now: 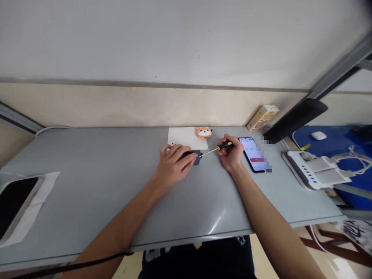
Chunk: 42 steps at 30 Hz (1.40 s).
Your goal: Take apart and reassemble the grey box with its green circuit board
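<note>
My right hand [231,153] is closed around the black and yellow handle of a screwdriver [224,145]. The thin metal shaft points left, its tip at the right end of a small dark grey box-shaped device [197,159]. Over that device lies my left hand [176,162], fingers curled across its top and holding it against the grey table [110,186]. Much of the device is hidden under the fingers. Just behind sits a sheet of white paper [183,135] with a few tiny dark bits near my left fingers.
An orange animal-face case [204,132] rests on the paper's right edge. Right of my right hand lies a phone [252,153]. Farther right are a power strip [302,170], a small carton [263,117] and a black cylinder [296,120]. A tablet-like device [17,201] lies far left.
</note>
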Tool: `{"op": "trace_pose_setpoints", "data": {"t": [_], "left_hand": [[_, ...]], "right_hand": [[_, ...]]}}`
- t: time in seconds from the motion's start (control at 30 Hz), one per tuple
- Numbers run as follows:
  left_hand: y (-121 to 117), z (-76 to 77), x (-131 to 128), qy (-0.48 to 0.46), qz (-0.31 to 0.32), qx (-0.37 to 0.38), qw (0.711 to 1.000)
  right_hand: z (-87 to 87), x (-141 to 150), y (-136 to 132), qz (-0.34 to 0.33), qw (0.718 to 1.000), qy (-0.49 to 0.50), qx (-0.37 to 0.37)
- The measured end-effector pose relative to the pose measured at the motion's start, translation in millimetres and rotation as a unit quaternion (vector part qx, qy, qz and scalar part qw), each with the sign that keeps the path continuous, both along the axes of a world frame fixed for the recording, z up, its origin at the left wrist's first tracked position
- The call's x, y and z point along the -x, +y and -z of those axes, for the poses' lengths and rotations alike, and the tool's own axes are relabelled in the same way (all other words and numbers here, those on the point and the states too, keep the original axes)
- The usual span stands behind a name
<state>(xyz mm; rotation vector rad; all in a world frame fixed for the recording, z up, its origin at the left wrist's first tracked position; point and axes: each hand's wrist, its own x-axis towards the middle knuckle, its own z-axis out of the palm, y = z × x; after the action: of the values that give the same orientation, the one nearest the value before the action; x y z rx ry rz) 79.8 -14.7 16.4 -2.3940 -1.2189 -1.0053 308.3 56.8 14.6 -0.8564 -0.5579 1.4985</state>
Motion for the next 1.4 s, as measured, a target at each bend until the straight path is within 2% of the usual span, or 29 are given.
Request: {"op": "trace_pose_setpoints", "data": {"t": [0.1, 0.2, 0.27, 0.33, 0.4, 0.5, 0.67, 0.77, 0.9, 1.0, 1.07, 1.13, 1.23, 1.3, 1.4], "left_hand": [[1, -2.3, 1, 0.036, 0.009, -0.008, 0.999], [0, -5.3, 4, 0.054, 0.025, -0.011, 0.998], [-1, -5.9, 5, 0.058, 0.032, -0.012, 0.998], [-3, -4.5, 5, 0.054, 0.037, -0.014, 0.998], [-5, -1.5, 4, 0.039, 0.045, -0.012, 0.998], [-7, 2.7, 2, 0.009, 0.057, -0.001, 0.998], [-9, 3.7, -2, -0.002, 0.061, -0.006, 0.998], [-9, 0.7, 0, -0.004, 0.086, 0.01, 0.996], [-8, -10.4, 12, -0.005, 0.124, 0.08, 0.989], [-7, -17.6, 23, -0.051, 0.097, 0.156, 0.982], [-4, -17.1, 30, -0.115, 0.075, 0.236, 0.962], [1, -12.0, 34, -0.188, 0.07, 0.306, 0.931], [9, -1.0, 37, -0.271, 0.093, 0.361, 0.888], [13, 4.5, 38, -0.285, 0.111, 0.387, 0.87], [16, 9.0, 38, -0.268, 0.103, 0.412, 0.864]], "right_hand": [[3.1, 1, 1, 0.016, 0.999, -0.03, -0.012], [5.8, 9, -1, 0.027, 0.99, -0.131, -0.039], [6.7, 17, -6, 0.016, 0.964, -0.246, -0.1], [7.5, 23, -11, -0.011, 0.924, -0.338, -0.179], [8.9, 27, -15, -0.037, 0.895, -0.382, -0.228], [12.1, 28, -16, -0.063, 0.882, -0.4, -0.24], [14.2, 28, -15, -0.092, 0.883, -0.396, -0.236], [12.9, 28, -16, -0.096, 0.882, -0.399, -0.232], [11.0, 29, -17, -0.102, 0.88, -0.4, -0.236], [9.7, 28, -16, -0.082, 0.887, -0.392, -0.229], [8.9, 26, -14, -0.06, 0.899, -0.384, -0.204], [8.3, 23, -12, -0.036, 0.914, -0.367, -0.168], [7.6, 20, -9, -0.006, 0.942, -0.314, -0.119], [7.3, 19, -8, 0.009, 0.956, -0.279, -0.096], [7.0, 19, -6, 0.021, 0.963, -0.256, -0.084]]}}
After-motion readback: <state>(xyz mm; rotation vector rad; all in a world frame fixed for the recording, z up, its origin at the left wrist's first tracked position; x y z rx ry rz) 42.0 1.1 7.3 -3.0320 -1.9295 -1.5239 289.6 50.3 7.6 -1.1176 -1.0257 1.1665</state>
